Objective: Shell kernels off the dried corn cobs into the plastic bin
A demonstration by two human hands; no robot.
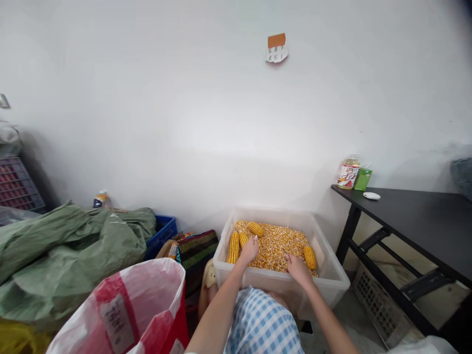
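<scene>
A translucent plastic bin (328, 281) in front of my knees holds loose corn kernels (276, 241). Several yellow corn cobs lie on them: a long cob (233, 247) at the left wall, a cob (255, 228) near the back, and another cob (309, 257) on the right. My left hand (250, 250) is closed above the kernels, beside the left cobs; whatever its fingers hold is too small to make out. My right hand (297, 269) is closed around a thin dark stick-like tool (284, 251), whose tip points toward the middle of the bin.
To the left stands a red and white woven sack (121, 305), near a green tarp (73, 250) and a blue crate (162, 236). A black table (413, 211) on the right carries a bottle (348, 173), a green carton (363, 179) and a white object (371, 195).
</scene>
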